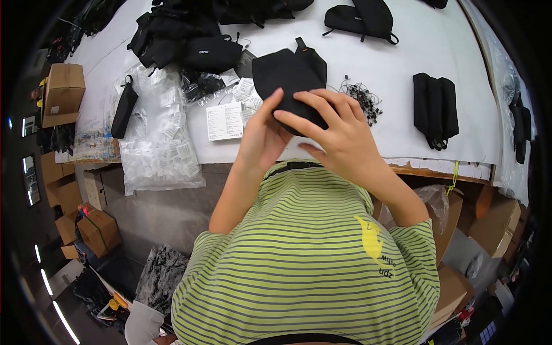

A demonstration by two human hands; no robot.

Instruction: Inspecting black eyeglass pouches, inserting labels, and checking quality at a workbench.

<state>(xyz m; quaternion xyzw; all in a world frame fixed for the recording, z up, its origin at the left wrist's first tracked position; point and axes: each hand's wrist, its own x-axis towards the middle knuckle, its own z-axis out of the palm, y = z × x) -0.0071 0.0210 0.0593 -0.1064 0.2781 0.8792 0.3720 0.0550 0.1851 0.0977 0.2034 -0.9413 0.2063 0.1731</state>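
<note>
A flat black fabric pouch (290, 72) with a small loop at its top is between my hands, just above the near edge of the table. My left hand (263, 135) grips its lower left side, thumb in front and the other fingers mostly hidden. Across the lower right of the pouch curl the fingers of my right hand (339, 126), its thumb below the bottom edge. Left of my hands lies a stack of white printed cards (225, 122). A tangle of thin black cords (362, 99) sits to the right.
Black pouches are heaped (184, 37) at the far left, and more black bags (359, 22) lie far right. A clear plastic bag of small white packets (158, 138) hangs over the near edge. Several black pouches (435, 110) stand in a row at right. Cardboard boxes (63, 89) flank the table.
</note>
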